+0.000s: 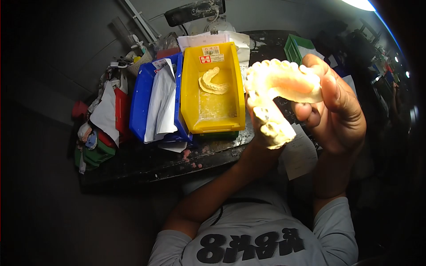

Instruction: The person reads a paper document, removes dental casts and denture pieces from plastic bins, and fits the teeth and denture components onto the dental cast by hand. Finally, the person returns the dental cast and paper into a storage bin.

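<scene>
A cream-coloured, horseshoe-shaped dental cast (270, 82) with a row of teeth is raised close to the camera, brightly lit. My right hand (339, 106) grips its right end, thumb in front and fingers around the edge. Behind the cast's lower left end is my left hand (256, 139), mostly covered by it. Its fingers are hidden, so its grip does not show. A second dental cast (214, 84), smaller in view, lies inside the yellow bin (190, 117) on the table.
Left of the yellow bin stands a blue bin (141, 104) with white paper (162, 102) in it. Red and green bins (95, 155) with papers and cloths crowd the table's left end. A green box (293, 49) sits at the back right. A paper slip (299, 155) hangs below my hands.
</scene>
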The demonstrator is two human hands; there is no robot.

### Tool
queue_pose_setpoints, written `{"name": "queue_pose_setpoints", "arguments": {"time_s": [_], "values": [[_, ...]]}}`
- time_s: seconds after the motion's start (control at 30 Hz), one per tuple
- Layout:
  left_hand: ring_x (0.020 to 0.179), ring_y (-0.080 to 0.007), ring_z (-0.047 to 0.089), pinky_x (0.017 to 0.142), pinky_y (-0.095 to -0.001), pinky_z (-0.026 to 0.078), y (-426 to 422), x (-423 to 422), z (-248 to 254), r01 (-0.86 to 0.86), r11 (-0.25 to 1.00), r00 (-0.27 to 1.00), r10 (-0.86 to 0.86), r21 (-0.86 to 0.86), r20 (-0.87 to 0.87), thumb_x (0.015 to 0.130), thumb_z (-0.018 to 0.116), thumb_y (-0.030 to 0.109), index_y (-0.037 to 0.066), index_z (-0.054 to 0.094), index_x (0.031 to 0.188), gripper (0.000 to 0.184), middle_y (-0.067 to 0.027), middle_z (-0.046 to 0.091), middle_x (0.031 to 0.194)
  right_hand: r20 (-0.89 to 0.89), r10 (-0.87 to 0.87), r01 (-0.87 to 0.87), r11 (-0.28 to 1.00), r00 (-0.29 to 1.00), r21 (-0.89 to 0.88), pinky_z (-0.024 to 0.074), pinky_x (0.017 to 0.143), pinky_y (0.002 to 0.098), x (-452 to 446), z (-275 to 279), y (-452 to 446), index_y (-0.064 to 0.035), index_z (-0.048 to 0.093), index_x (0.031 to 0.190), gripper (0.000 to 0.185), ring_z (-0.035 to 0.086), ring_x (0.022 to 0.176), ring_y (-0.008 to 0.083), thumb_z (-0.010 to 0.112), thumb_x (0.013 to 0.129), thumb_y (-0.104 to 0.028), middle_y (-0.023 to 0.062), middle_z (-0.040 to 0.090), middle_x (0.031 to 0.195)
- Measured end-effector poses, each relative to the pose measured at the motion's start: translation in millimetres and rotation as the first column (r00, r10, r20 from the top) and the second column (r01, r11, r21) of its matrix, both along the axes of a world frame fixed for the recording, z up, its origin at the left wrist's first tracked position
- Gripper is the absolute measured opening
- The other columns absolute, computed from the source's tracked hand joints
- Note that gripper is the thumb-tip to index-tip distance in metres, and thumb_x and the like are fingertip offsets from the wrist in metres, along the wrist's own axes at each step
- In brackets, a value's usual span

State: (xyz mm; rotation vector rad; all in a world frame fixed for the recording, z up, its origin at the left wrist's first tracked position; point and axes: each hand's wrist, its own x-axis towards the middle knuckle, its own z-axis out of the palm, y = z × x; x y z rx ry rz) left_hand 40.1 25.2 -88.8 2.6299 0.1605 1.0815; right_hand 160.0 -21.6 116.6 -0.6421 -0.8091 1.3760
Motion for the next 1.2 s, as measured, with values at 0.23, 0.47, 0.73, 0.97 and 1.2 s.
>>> {"name": "queue_pose_setpoints", "arguments": {"time_s": [0.23,0.47,0.73,0.97,1.2], "values": [[0.097,-0.0314,0.058,0.083,-0.0419,0.049,1,-2,8,-0.006,0.999,1.0,0.006,0.054,-0.014,0.08,0.062,0.013,0.002,0.065,0.103,0.026,-0.0201,0.057,0.119,-0.01,0.005,-0.005,1.0,1.0,-0.005,0.0587,0.063,0.025,-2,2,-1,0.0027,0.041,0.119,0.036,0.071,0.077,0.0251,0.064,0.099,-0.017,0.0257,0.066,0.102],[0.106,-0.0356,0.058,0.089,-0.0445,0.05,0,-2,6,0.06,0.987,0.998,-0.061,-0.148,0.002,0.08,0.063,0.013,0.001,0.065,0.102,0.025,-0.0215,0.057,0.119,-0.168,0.075,-0.074,0.997,0.983,0.013,0.0619,0.069,0.0285,1,-3,-1,0.003,0.04,0.118,0.034,0.073,0.087,0.0323,0.063,0.099,-0.014,0.0267,0.065,0.107],[0.108,-0.0388,0.059,0.088,-0.0475,0.051,-2,-6,22,0.081,0.991,0.996,-0.076,-0.107,0.049,0.085,0.063,0.011,-0.001,0.066,0.102,0.021,-0.023,0.056,0.119,-0.223,0.184,-0.172,0.982,0.957,0.075,0.0648,0.082,0.0379,5,-10,-1,0.0021,0.04,0.117,0.032,0.072,0.096,0.0391,0.063,0.098,-0.008,0.0289,0.062,0.114],[0.114,-0.0248,0.06,0.098,-0.0382,0.048,7,0,47,0.309,0.875,0.927,-0.191,-0.372,0.321,0.091,0.065,0.013,0.002,0.052,0.131,0.044,-0.014,0.058,0.121,0.033,0.095,-0.094,0.995,0.995,-0.035,0.0612,0.054,0.0264,4,-5,-4,-0.0012,0.046,0.114,0.032,0.075,0.083,0.0304,0.069,0.094,-0.01,0.0257,0.063,0.109],[0.122,-0.0238,0.053,0.104,-0.0368,0.042,11,-3,32,0.498,0.469,0.855,-0.406,-0.729,0.322,0.079,0.078,0.014,0.0,0.036,0.146,0.081,-0.0133,0.052,0.132,0.069,0.054,-0.055,0.998,0.996,0.016,0.0553,0.042,0.0223,-1,-4,-1,-0.0022,0.053,0.107,0.033,0.075,0.077,0.0286,0.077,0.087,-0.011,0.0226,0.059,0.105]]}}
